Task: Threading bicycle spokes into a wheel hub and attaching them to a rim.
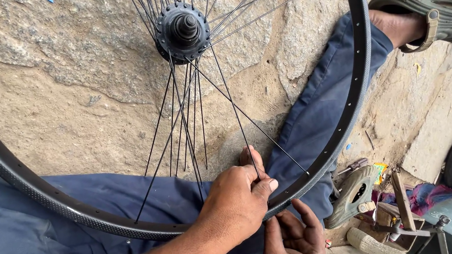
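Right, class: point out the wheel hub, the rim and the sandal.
hub (182, 30), head view, on its black centre body.
rim (363, 69), head view, on its right-hand arc.
sandal (450, 14), head view, on its upper strap.

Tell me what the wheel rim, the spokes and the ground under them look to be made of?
The rim looks like metal, dark with a dull sheen and a row of drilled holes. The spokes seem thin steel wire: straight, dark, faintly glinting. The hub looks like black-finished metal, slightly glossy. The ground is rough, tan-grey stone, pitted and dusty.
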